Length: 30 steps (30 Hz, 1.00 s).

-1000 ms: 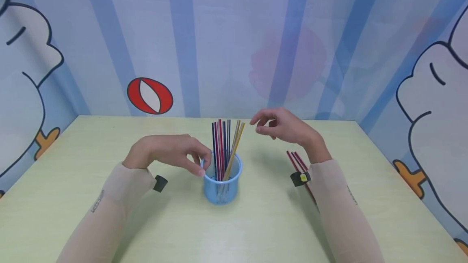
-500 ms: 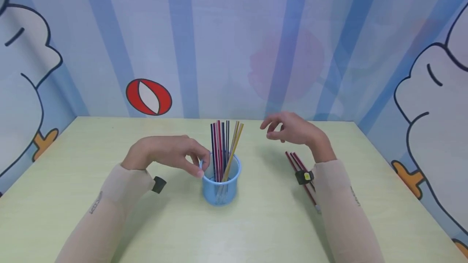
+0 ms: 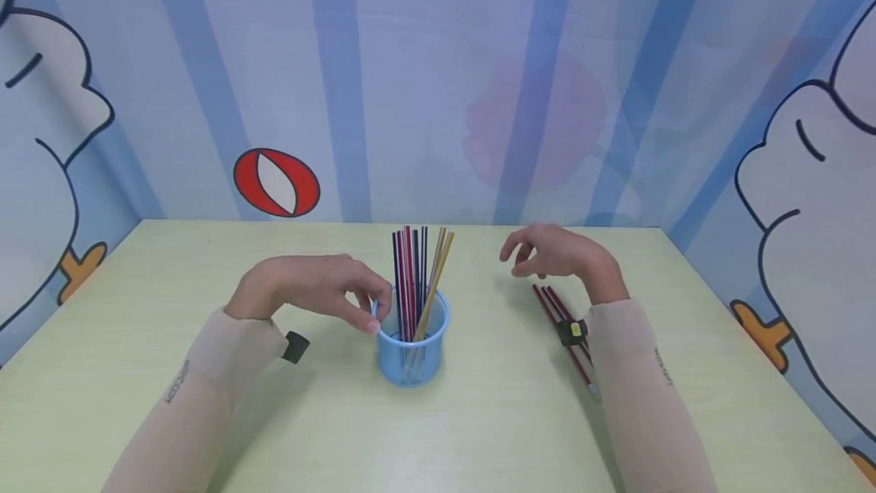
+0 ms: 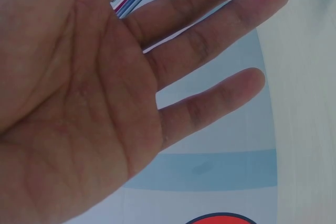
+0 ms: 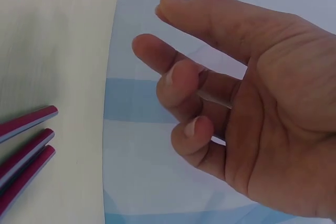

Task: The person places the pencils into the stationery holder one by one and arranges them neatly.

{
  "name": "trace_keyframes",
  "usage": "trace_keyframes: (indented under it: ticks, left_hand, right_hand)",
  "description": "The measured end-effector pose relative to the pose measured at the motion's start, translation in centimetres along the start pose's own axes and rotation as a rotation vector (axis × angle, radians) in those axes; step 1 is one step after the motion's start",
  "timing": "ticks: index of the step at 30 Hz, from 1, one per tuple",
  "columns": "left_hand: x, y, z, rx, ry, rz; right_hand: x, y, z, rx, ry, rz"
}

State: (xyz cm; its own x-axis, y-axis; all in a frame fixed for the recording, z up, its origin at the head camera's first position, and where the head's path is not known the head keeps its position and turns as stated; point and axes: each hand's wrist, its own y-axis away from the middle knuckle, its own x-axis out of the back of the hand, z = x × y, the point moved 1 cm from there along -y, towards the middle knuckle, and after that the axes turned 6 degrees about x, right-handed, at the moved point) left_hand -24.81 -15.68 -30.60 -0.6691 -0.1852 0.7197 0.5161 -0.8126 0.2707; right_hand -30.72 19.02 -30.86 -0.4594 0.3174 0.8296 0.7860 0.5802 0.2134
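Note:
A light-blue cup (image 3: 409,364) stands upright on the table, holding several slim striped pencils (image 3: 411,280) in dark blue, red and yellow. At the cup's left side, my left hand (image 3: 318,284) pinches the rim between thumb and forefinger. The left wrist view shows the palm of the left hand (image 4: 94,93) with its other fingers fairly straight. To the right of the cup, my right hand (image 3: 557,251) hovers with loosely curled fingers and nothing in them. Below it lie a few red pencils (image 3: 557,329), partly hidden by the wrist camera; their ends show in the right wrist view.
The pale wooden table (image 3: 205,265) ends at a blue striped backdrop (image 3: 411,82) with a red oval print (image 3: 308,181). Small black cameras are strapped at the left wrist (image 3: 296,347) and right wrist (image 3: 572,332).
My right hand has moved right and slightly down, away from the cup and toward the loose pencils. The left hand stays at the cup's rim.

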Motion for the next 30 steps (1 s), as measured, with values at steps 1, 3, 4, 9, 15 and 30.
trace_keyframes:
  ticks: [1,3,4,9,15,30]
  left_hand:
    - [0.0,0.0,0.0,-0.001,0.002,0.0]
    - [0.0,0.0,-0.1,-0.006,0.0,0.001]
    - [0.0,0.0,-0.1,-0.009,0.002,0.0]
    - [0.1,-0.1,-0.1,-0.014,-0.004,0.002]
    - [0.1,-0.1,-0.2,-0.004,-0.002,0.002]
    - [-0.1,-0.1,-0.3,-0.029,0.0,0.001]
  right_hand:
    - [-0.1,0.0,0.1,-0.009,0.002,-0.01]
    - [-0.2,0.0,0.4,-0.033,0.003,-0.03]
    - [-0.2,0.0,0.4,-0.048,0.002,-0.041]
    - [-0.4,-0.1,0.9,-0.121,0.008,-0.1]
    - [-0.7,-0.3,1.2,-0.171,0.018,-0.128]
    - [-2.8,-1.3,1.9,-0.262,0.054,-0.098]
